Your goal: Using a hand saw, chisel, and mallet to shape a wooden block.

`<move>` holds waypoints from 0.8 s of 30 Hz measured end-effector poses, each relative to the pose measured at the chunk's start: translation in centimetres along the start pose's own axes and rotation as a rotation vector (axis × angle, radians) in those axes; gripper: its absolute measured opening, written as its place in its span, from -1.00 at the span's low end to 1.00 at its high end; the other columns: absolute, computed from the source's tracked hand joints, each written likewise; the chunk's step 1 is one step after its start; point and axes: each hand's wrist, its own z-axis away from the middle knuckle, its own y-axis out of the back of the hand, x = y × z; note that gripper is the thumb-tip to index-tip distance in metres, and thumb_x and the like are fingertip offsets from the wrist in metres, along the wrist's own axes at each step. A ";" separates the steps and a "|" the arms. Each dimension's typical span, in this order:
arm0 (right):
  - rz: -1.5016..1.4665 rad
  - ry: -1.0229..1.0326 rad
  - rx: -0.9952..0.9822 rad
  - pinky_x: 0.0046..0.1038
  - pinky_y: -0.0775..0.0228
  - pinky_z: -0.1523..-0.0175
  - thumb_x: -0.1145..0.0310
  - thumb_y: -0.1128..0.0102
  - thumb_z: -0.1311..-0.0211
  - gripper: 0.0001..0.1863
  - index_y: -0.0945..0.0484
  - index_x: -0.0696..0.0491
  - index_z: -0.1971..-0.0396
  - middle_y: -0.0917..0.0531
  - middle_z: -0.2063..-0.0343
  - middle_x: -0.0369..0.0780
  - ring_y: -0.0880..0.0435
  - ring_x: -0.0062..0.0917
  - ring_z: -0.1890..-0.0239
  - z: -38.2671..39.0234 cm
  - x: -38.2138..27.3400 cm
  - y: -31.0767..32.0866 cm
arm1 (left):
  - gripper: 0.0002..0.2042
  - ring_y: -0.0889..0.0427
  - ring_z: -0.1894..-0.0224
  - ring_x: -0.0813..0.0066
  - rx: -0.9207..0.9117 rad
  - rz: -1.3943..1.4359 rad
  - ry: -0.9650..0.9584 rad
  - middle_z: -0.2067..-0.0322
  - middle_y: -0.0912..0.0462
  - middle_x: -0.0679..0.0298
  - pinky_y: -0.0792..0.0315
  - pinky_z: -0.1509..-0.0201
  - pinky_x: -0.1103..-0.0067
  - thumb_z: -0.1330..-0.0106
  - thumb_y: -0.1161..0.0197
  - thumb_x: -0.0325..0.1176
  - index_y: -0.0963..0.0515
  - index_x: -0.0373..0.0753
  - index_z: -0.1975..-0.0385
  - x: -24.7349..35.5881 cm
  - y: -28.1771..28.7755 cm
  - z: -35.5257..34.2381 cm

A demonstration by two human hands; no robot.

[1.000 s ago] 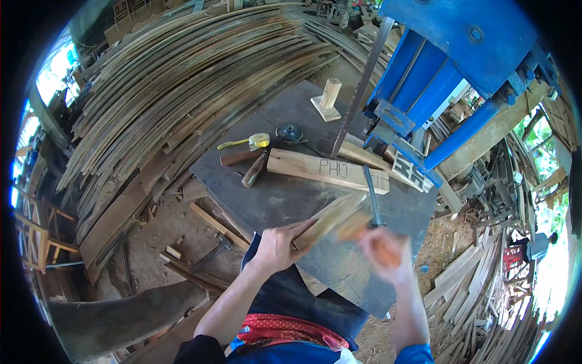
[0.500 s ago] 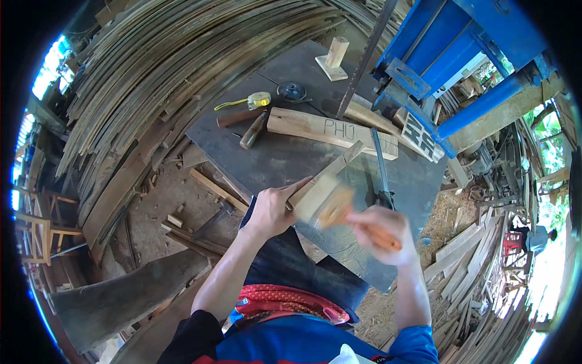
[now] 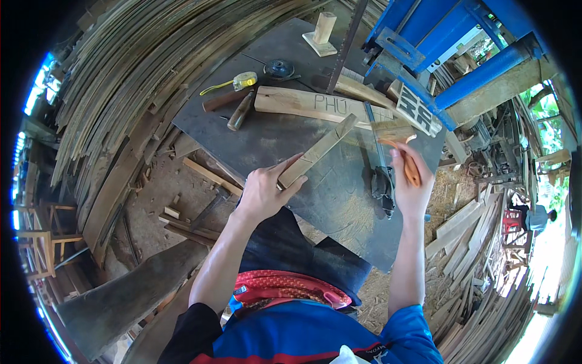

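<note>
Pinching the near end of a narrow wooden strip (image 3: 321, 147) between thumb and fingers, the left hand (image 3: 267, 193) is held over the near left edge of the desk (image 3: 273, 142). The strip is slanted away to the far right, toward a hand-marked squared timber (image 3: 291, 103); whether the two touch cannot be told. To the right, an orange-handled flat brush (image 3: 395, 132) is gripped in the closed fingers of the right hand (image 3: 414, 185). Half a second ago the brush was seen over the near part of the strip; now it has been swung off to the right, beside a dark clamp (image 3: 382, 187), so the strip's upper face is left uncovered. Farther off, a yellow tape measure (image 3: 245, 80) and a wooden-handled tool (image 3: 241, 111) are laid left of the timber. At the far side, a small wooden stand (image 3: 321, 43) is set near a toothed saw blade (image 3: 345, 60). No container can be made out.
</note>
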 end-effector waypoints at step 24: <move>-0.412 0.009 -0.631 -0.62 -0.53 0.19 0.52 -0.32 -0.30 -0.83 -0.69 0.14 0.13 -0.78 0.37 -0.22 -0.75 -0.65 0.30 6.4 -2.0 -0.9 | -0.41 -0.63 -0.06 0.48 0.069 0.937 0.660 -0.05 -0.65 0.23 -0.51 -0.09 0.51 -0.47 -0.21 0.04 -0.49 -0.37 -0.23 -5.4 0.1 2.3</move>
